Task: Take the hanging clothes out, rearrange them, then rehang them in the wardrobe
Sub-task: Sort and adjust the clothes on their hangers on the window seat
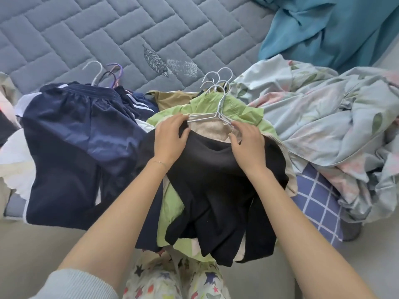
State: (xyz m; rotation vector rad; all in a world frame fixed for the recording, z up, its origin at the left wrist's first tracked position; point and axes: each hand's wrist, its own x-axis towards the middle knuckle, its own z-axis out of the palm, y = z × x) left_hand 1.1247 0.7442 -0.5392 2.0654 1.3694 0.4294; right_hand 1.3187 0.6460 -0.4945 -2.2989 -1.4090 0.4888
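Grey-blue quilted mattress cover [86, 29] across the top, stitched in a brick pattern, with an embroidered leaf motif [155, 63] near its middle. Crumpled teal bedsheet [323, 33] at upper right. Below that, a rumpled pale floral duvet [323, 117], overlapping blue fabric with a white grid [317, 203]. Plain beige floor [32, 244] along the bottom.

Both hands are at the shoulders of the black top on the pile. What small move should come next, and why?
Probably draw the black top up until its shoulders sit over the hanger. The left hand and right hand pinch it at the hanger's two ends, yet the wire arms lie bare above its neckline, on the beige top.
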